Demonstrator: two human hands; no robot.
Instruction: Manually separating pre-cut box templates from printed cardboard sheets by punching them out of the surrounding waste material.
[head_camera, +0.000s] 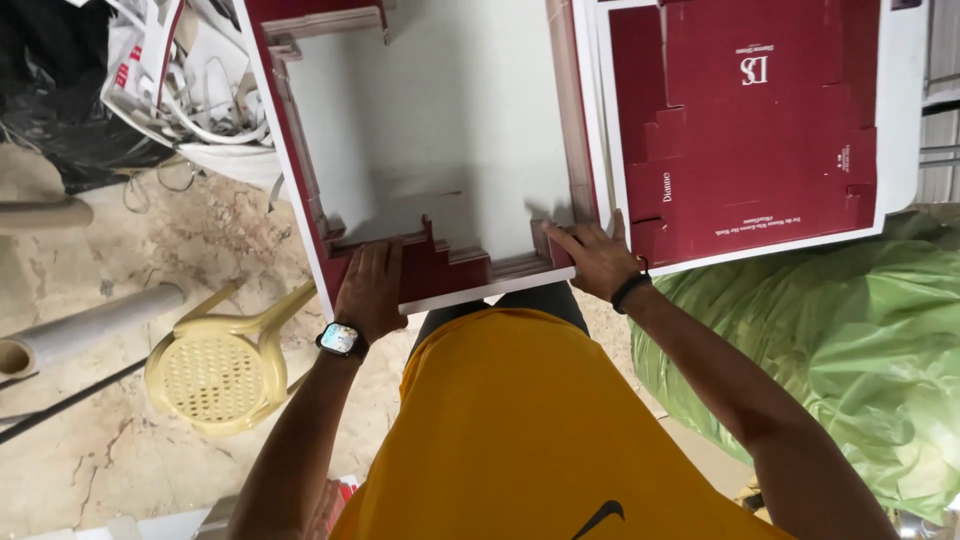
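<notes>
A stack of die-cut cardboard sheets (440, 130) lies in front of me, white in the middle with a dark red trim frame around it. My left hand (372, 288), with a watch on the wrist, presses flat on the red trim at the near edge. My right hand (598, 258), wearing a dark wristband, rests on the near right corner of the same trim, fingers spread. To the right lies a second stack, dark red printed box blanks (750, 120) with a white border.
A yellow plastic chair (222, 365) stands on the stone floor at lower left. A grey pipe (90, 328) lies at far left. White cardboard scraps (190, 80) pile at top left. A large green plastic sack (850, 350) fills the right side.
</notes>
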